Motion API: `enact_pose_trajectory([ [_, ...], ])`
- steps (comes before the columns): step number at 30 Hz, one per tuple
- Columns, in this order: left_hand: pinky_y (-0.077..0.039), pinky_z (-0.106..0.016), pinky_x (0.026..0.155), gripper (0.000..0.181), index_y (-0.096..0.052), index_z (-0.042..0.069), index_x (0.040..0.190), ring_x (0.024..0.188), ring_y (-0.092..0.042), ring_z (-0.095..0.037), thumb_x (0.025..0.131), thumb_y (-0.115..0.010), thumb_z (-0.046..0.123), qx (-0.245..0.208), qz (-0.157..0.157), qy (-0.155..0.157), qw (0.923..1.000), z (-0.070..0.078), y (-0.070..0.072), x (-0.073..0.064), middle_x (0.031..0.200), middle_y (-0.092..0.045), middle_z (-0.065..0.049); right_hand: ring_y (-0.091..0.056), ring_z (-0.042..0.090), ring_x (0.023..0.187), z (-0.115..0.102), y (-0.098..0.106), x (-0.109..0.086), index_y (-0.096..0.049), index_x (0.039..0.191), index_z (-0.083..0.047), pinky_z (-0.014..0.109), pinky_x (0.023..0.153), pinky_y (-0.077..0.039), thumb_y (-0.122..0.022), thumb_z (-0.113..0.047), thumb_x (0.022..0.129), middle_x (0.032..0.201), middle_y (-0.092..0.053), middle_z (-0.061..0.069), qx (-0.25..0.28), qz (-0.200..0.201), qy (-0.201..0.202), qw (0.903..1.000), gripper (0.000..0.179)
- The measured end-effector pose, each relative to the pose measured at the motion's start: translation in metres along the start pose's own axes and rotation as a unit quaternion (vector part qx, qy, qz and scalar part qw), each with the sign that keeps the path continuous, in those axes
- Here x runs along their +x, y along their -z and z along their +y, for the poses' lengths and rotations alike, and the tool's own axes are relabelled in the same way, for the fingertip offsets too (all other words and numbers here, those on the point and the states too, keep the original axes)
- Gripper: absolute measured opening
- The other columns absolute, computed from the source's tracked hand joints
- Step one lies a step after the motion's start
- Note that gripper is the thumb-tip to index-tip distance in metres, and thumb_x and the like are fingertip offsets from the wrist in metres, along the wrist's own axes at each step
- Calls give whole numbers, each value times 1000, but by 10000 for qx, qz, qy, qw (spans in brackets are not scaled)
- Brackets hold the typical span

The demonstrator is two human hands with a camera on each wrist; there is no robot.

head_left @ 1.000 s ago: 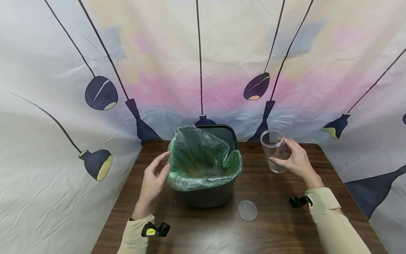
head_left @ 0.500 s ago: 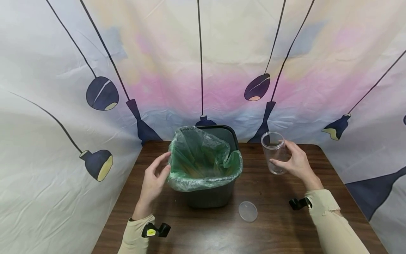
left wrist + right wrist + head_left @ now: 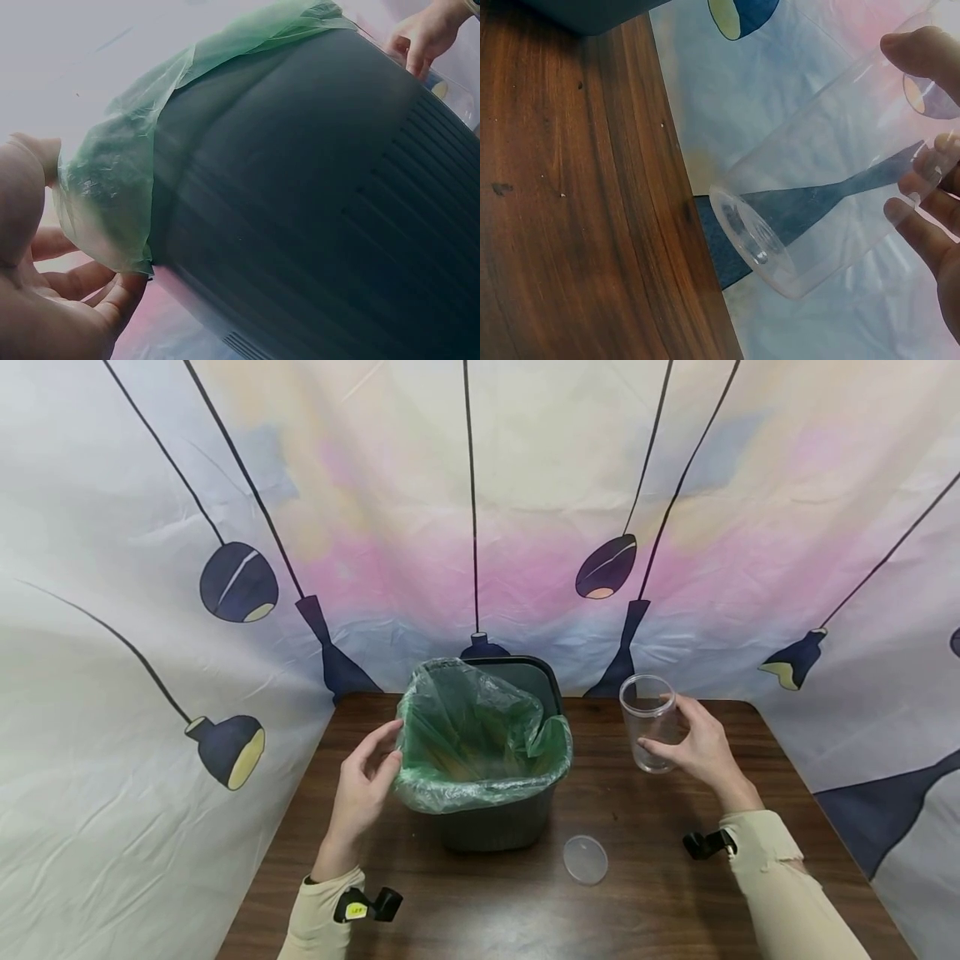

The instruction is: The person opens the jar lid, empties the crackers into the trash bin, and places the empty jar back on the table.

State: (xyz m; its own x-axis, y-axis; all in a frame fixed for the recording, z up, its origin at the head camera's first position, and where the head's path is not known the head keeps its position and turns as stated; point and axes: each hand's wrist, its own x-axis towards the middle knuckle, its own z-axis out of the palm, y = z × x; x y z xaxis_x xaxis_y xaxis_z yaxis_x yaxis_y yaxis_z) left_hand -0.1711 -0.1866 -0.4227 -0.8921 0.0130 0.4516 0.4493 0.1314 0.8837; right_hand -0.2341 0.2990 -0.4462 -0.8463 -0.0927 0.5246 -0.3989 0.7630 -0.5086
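Observation:
A dark grey bin [image 3: 495, 827] stands on the table, lined with a green see-through bag [image 3: 480, 793] folded over its rim. My left hand [image 3: 362, 789] is at the bin's left rim; in the left wrist view its thumb and curled fingers pinch the folded bag [image 3: 112, 180]. To the right of the bin, my right hand [image 3: 701, 747] grips a clear plastic cup [image 3: 651, 731] from its right side, mouth up. In the right wrist view the cup's base [image 3: 754, 244] shows against the wall cloth, raised off the table. A clear round lid [image 3: 585, 860] lies flat in front.
The brown wooden table [image 3: 480, 918] ends at the back against a hanging cloth [image 3: 547, 485] printed with lamps. The bin sits close to that cloth. Each sleeve carries a small black wrist camera [image 3: 708, 843].
The cup has come down very slightly and stands a little straighter in my right hand. My left hand, the bin, the bag and the lid stay in place.

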Motion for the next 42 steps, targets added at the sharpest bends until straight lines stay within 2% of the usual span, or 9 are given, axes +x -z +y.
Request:
enact_pose_trajectory([
  [2,-47,-14,86,39,-55,0,135,104,-57,-7,96,-55,-3,-1,9,30,10000,0,0,-1,126,-57,-23,-58,28,101,1,-1,-1,-57,124,-5,23,79,-47,-91,-19,64,116,-60,15,-14,16,29,10000,70],
  [4,-46,-14,86,39,-55,0,135,104,-57,-7,96,-55,-3,-1,17,54,10000,-1,0,-1,126,-57,-23,-58,28,100,1,-1,-1,-57,124,-5,17,77,-43,-91,-19,64,115,-60,15,-15,38,61,10000,71],
  [6,-47,-14,86,39,-55,0,135,104,-58,-7,96,-55,-3,5,24,70,10000,-1,0,-1,126,-58,-22,-57,28,100,1,-2,-1,-57,124,-5,21,77,-45,-91,-19,64,115,-60,15,-17,47,68,10000,71],
  [11,-46,-14,86,39,-55,0,135,104,-57,-7,96,-55,-3,45,7,35,10000,-1,0,-1,126,-57,-22,-57,28,100,1,-4,-2,-56,125,-5,40,77,-48,-91,-20,65,114,-60,15,-46,24,62,10000,71],
  [21,-46,-14,86,39,-54,0,135,104,-57,-6,96,-54,-3,65,-5,34,10000,1,1,-1,127,-57,-22,-56,29,103,4,-6,-4,-55,126,-4,26,78,-45,-90,-22,66,117,-59,15,22,-40,19,10000,72],
  [28,-46,-14,86,39,-54,-1,135,104,-57,-6,96,-54,-3,64,-18,-42,10000,2,0,-1,126,-57,-23,-56,29,105,4,-7,-5,-55,127,-4,31,78,-46,-91,-22,66,119,-59,16,-2,-44,-14,10000,73],
  [34,-47,-14,86,39,-54,-1,135,104,-58,-6,96,-55,-2,51,-15,-18,10000,2,-1,-1,126,-57,-23,-57,29,99,3,-8,-7,-55,126,-3,38,76,-47,-91,-22,65,116,-59,17,-31,-77,-72,9999,73],
  [42,-46,-14,85,40,-54,0,135,104,-57,-7,96,-54,-4,71,-23,-40,10000,1,1,0,127,-57,-23,-58,30,99,4,-11,-9,-54,127,-3,33,76,-47,-91,-23,65,117,-58,17,-21,-54,-136,9999,74],
])
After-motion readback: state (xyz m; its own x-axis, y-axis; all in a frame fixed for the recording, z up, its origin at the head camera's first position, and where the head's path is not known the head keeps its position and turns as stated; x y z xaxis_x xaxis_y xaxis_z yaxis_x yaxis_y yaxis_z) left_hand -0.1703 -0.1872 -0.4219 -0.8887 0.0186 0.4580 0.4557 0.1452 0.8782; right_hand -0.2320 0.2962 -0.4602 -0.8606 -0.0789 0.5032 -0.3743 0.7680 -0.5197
